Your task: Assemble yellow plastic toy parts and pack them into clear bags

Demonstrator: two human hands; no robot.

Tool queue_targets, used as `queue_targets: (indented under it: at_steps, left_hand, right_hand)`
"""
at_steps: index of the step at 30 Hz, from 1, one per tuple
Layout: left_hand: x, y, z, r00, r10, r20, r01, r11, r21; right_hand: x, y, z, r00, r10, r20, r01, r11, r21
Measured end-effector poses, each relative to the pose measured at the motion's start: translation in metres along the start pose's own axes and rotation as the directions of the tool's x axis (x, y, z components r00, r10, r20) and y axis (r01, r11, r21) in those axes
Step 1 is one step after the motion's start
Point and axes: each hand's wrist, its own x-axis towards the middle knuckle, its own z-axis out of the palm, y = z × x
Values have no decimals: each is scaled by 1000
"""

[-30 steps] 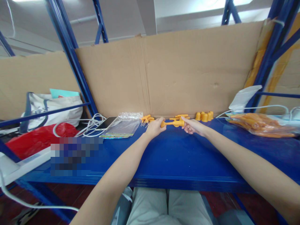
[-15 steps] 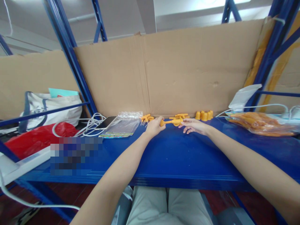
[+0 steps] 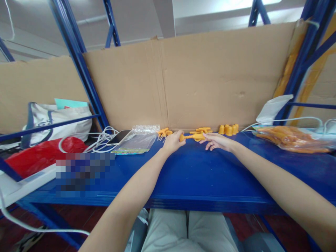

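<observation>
Where a pale ceiling [image 3: 136,21] shows above blue frame posts [image 3: 70,42], a wide cardboard sheet [image 3: 204,77] stands along the back of a long blue desk [image 3: 194,178]. On the desk, a clear bag of orange pieces [image 3: 291,139] lies at the right and a phone [image 3: 119,137] at the left; small orange cups [image 3: 229,130] stand just beyond the right hand [image 3: 217,140]. Toward the back, between that hand and the left hand [image 3: 172,142], is a slim orange part [image 3: 189,137], its long axis running left to right, nearly level, rounded knob pointing left, wider end right; whether it touches the desk I cannot tell. The left fingers curl around the knob; the right thumb and forefinger pinch the wider end, the remaining fingers loosely spread.
</observation>
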Motion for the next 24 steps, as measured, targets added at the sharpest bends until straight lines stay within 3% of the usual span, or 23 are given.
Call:
queue_targets:
  at_steps: [5, 19, 24]
  left_hand:
    - [0, 0, -1, 1000, 0, 1, 0, 1000, -11]
    - [0, -1, 1, 999, 42, 7, -42, 999, -2]
    - [0, 0, 0, 999, 32, 10, -32, 999, -1]
  right_hand:
    - [-2, -3, 4, 998, -44, -45, 45, 999, 4]
    - [0, -7, 13, 987, 57, -150, -69, 995, -72]
    - [0, -9, 11, 986, 100, -135, -108, 993, -56]
